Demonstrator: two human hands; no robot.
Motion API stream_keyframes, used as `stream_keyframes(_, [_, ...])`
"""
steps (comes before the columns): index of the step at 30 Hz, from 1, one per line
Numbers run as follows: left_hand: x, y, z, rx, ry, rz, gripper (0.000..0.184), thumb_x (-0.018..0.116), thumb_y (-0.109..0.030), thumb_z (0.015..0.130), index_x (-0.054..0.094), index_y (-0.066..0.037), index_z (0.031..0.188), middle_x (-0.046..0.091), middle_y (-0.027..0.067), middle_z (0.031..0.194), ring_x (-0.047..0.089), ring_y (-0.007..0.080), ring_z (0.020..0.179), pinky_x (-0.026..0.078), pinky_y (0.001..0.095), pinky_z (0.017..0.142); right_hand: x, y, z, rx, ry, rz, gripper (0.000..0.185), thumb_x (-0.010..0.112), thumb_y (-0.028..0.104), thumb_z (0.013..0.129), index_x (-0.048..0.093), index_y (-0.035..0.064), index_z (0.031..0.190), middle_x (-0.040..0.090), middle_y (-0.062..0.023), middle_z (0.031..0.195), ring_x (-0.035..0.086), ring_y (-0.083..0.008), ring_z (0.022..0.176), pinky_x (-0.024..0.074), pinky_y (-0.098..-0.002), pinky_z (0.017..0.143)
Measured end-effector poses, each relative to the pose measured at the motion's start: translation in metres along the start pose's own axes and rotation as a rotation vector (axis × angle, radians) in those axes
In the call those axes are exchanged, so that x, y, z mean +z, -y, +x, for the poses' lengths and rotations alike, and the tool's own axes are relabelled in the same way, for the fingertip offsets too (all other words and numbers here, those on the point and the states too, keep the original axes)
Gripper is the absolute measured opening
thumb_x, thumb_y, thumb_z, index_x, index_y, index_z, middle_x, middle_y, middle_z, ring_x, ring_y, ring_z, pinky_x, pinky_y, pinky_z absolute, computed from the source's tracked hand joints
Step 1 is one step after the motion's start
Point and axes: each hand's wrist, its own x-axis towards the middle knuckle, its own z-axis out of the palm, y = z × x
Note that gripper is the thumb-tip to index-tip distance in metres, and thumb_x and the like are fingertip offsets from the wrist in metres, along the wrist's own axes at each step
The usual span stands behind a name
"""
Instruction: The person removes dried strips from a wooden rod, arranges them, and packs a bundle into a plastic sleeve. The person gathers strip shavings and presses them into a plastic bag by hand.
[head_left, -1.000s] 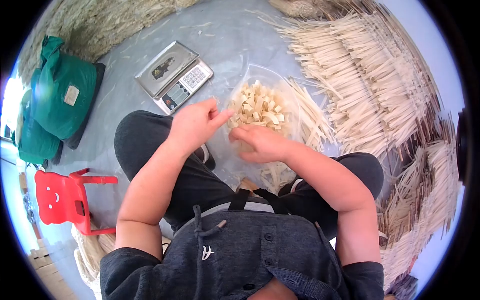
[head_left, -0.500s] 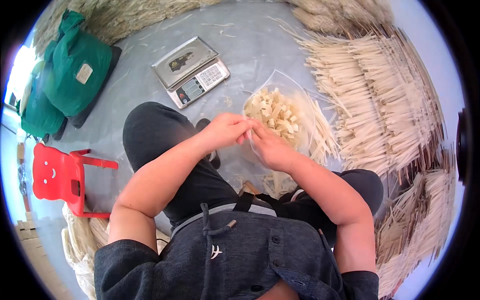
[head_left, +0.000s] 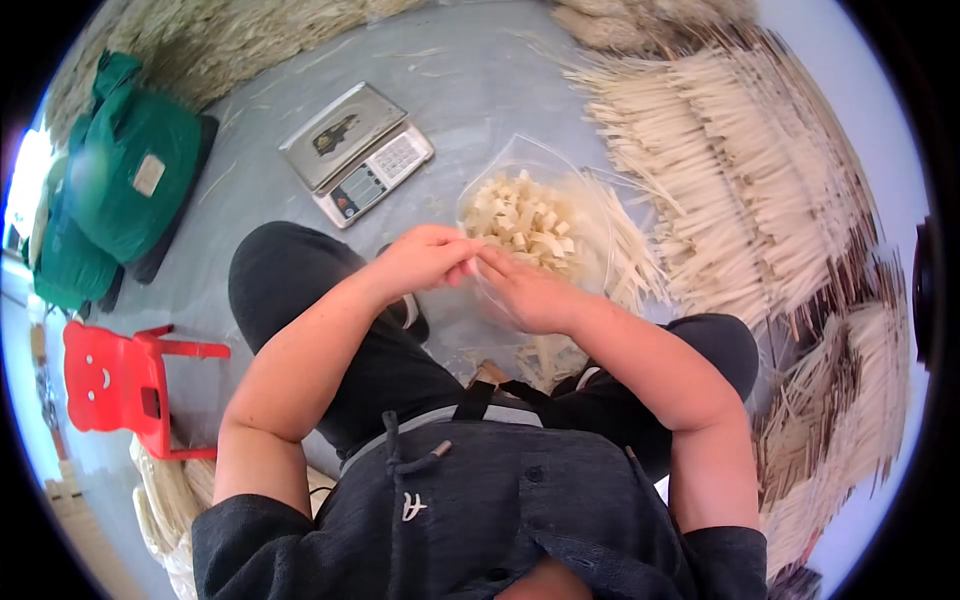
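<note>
A clear plastic bag (head_left: 600,235) lies in front of me, holding many pale, flat, curled and folded strips (head_left: 520,215). At the bag's near left edge my two hands meet, fingertips touching. My left hand (head_left: 430,257) is closed, its fingers curled in; whatever they pinch is too small to make out. My right hand (head_left: 535,293) lies over the near side of the bag with its fingers pressed together against the left fingertips. What its thumb side grips is hidden.
A digital scale (head_left: 360,150) with a metal pan stands beyond my left knee. Bundles of long pale strips (head_left: 715,180) cover the right side. Green sacks (head_left: 135,160) and a small red chair (head_left: 120,385) are at the left. Loose strips (head_left: 635,255) lie beside the bag.
The view has shifted slightly, so the scale, bag and chair sit a bit further left. My hands remain together at the bag's edge.
</note>
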Motion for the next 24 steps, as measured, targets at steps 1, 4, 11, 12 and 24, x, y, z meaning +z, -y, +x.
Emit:
stream_keyframes(1, [0.000, 0.000, -0.001, 0.018, -0.013, 0.017, 0.032, 0.057, -0.031, 0.095, 0.066, -0.005, 0.079, 0.057, 0.0000, 0.062, 0.045, 0.0039, 0.051, 0.033, 0.0205, 0.045, -0.011, 0.008, -0.008, 0.026, -0.015, -0.035, 0.070, 0.061, 0.026, 0.088, 0.032, 0.0018, 0.146, 0.031, -0.0208, 0.153, 0.032, -0.0371, 0.141, 0.0303, -0.0412, 0.115])
stream_keyframes(4, [-0.002, -0.006, -0.005, 0.010, 0.020, 0.057, 0.034, 0.057, -0.033, 0.095, 0.068, -0.004, 0.080, 0.060, 0.0010, 0.064, 0.048, 0.0064, 0.054, 0.036, 0.0224, 0.048, -0.042, 0.012, -0.034, 0.044, 0.018, -0.114, 0.064, 0.064, 0.032, 0.087, 0.042, 0.0048, 0.140, 0.039, -0.0209, 0.148, 0.044, -0.0368, 0.132, 0.0390, -0.0426, 0.108])
stream_keyframes(11, [-0.021, -0.019, 0.010, -0.120, -0.056, 0.466, 0.039, 0.059, -0.037, 0.094, 0.066, -0.005, 0.072, 0.057, 0.0007, 0.056, 0.047, 0.0073, 0.048, 0.034, 0.0230, 0.045, -0.089, -0.046, -0.060, 0.354, -0.643, -0.315, 0.037, 0.063, 0.033, 0.088, 0.064, 0.0095, 0.116, 0.063, -0.0147, 0.117, 0.062, -0.0353, 0.102, 0.0503, -0.0452, 0.088])
stream_keyframes(12, [-0.025, -0.014, 0.025, -0.107, -0.060, 0.464, 0.039, 0.059, -0.037, 0.094, 0.066, -0.005, 0.072, 0.058, 0.0007, 0.057, 0.047, 0.0071, 0.048, 0.034, 0.0229, 0.046, -0.082, -0.066, -0.059, 0.552, -0.414, -0.248, 0.032, 0.061, 0.034, 0.089, 0.066, 0.0076, 0.107, 0.065, -0.0152, 0.106, 0.063, -0.0356, 0.098, 0.0503, -0.0454, 0.084])
stream_keyframes(24, [-0.052, -0.047, 0.031, 0.166, -0.240, -0.036, 0.031, 0.063, -0.034, 0.094, 0.065, -0.008, 0.076, 0.058, -0.0028, 0.063, 0.045, 0.0037, 0.048, 0.030, 0.0198, 0.044, -0.121, -0.052, -0.039, 0.349, -0.807, 0.356, 0.042, 0.049, 0.042, 0.093, 0.068, 0.0066, 0.083, 0.068, -0.0171, 0.089, 0.064, -0.0370, 0.087, 0.0494, -0.0464, 0.075])
